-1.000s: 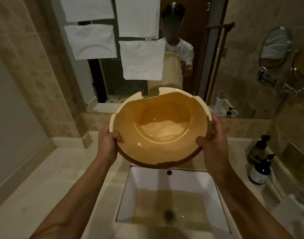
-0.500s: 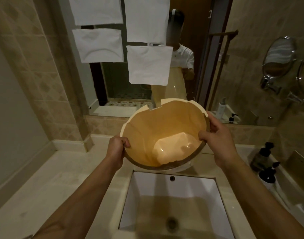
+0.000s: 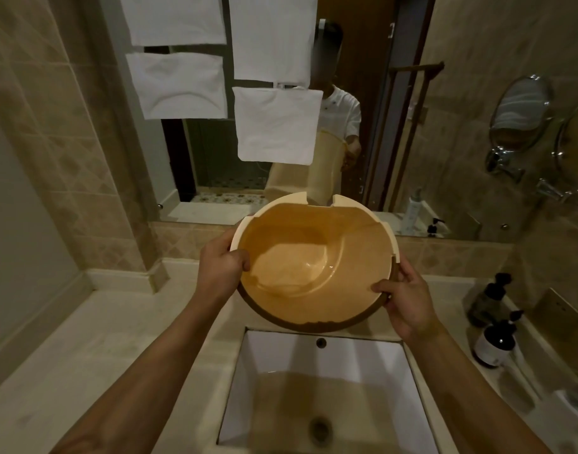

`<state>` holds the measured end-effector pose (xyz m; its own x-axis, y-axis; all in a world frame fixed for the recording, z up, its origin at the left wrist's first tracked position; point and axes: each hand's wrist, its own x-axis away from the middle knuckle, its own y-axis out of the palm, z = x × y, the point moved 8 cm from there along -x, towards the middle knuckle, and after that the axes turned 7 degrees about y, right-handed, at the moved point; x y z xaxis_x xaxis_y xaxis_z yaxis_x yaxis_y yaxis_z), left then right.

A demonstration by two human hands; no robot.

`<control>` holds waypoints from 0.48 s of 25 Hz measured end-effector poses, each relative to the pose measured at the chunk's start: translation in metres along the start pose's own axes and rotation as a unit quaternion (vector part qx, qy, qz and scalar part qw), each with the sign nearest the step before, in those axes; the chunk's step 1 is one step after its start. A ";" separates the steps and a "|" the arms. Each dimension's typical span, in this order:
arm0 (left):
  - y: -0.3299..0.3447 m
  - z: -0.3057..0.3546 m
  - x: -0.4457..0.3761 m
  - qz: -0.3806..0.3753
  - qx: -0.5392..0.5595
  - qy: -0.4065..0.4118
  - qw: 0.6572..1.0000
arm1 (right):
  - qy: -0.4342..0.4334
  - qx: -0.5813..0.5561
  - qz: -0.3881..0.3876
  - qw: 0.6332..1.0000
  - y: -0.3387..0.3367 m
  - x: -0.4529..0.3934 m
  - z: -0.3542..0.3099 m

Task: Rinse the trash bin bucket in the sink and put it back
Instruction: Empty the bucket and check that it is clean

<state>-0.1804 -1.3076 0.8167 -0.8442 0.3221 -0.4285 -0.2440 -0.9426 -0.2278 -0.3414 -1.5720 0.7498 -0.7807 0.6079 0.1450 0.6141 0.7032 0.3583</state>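
While my left hand (image 3: 222,268) and right hand (image 3: 408,301) each grip opposite sides of the rim, the bucket (image 3: 313,257) hangs above the back edge of the sink (image 3: 317,388), clear of the mirror (image 3: 363,126) behind. Its mouth faces me, tilted, base pointing away toward the mirror; water pools inside. Two dark bottles (image 3: 492,322) stand on the counter (image 3: 84,371), right of the sink.

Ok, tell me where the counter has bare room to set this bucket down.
Left of the sink the counter lies bare out to the wall. Right of the sink it is crowded: two dark pump bottles stand near the corner. Both hands hold the bucket.
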 end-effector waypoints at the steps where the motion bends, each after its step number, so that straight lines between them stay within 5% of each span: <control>1: -0.002 -0.001 0.001 0.005 0.000 -0.005 1.000 | -0.003 0.006 -0.002 1.000 0.001 0.001 -0.001; 6: -0.014 -0.004 0.005 0.052 0.064 -0.127 0.988 | -0.036 0.103 -0.026 0.994 0.015 0.010 -0.012; 12: -0.048 -0.019 0.005 0.098 0.177 -0.315 0.927 | -0.093 0.239 -0.059 0.965 0.067 0.017 -0.017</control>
<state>-0.1635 -1.2587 0.8089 -0.9730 0.1308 0.1903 -0.1028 -0.9833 0.1501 -0.3152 -1.5210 0.7923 -0.8420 0.5367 -0.0542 0.5393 0.8348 -0.1112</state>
